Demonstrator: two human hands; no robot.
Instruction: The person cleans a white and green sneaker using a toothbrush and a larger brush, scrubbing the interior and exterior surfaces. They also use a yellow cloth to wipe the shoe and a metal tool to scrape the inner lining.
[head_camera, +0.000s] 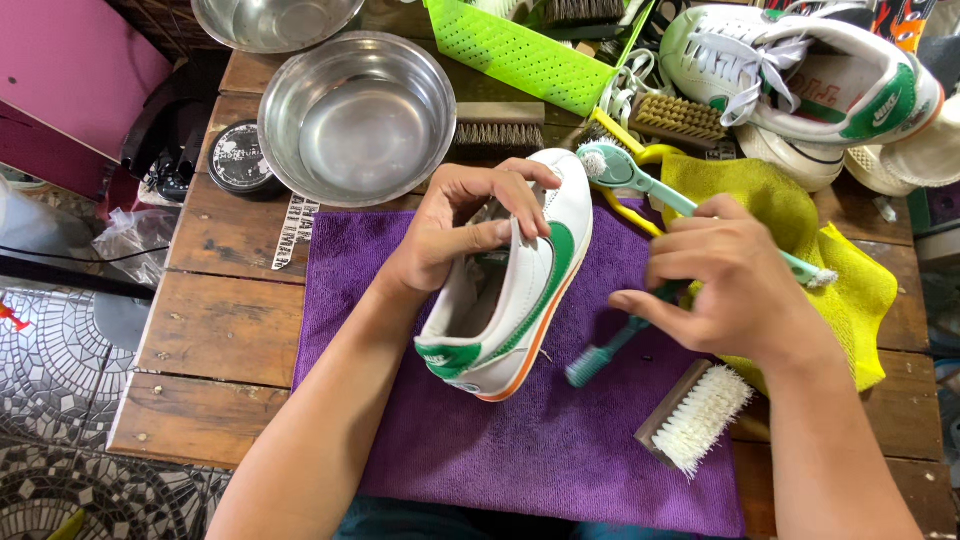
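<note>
Left hand: your left hand (455, 235) grips the white sneaker (510, 290) with green and orange trim, fingers curled over its upper, thumb at the opening.
Right hand: your right hand (735, 285) is closed on a teal toothbrush-style brush (640, 180), its head near the shoe's toe.
Sneaker place: on the purple cloth (540, 440) at the counter (225, 330) middle, tipped on its side, sole to the right.
Long axis: heel near-left, toe far-right.
Relation: the shoe lies left of your right hand; your left hand is already on it.
Arm pose: both forearms reach in from the near edge, right wrist bent inward.
Nearby: a second teal brush (600, 355) under your right hand; white-bristled scrub brush (695, 415) near right; steel bowl (357, 118) far left; yellow cloth (850, 290) right.
</note>
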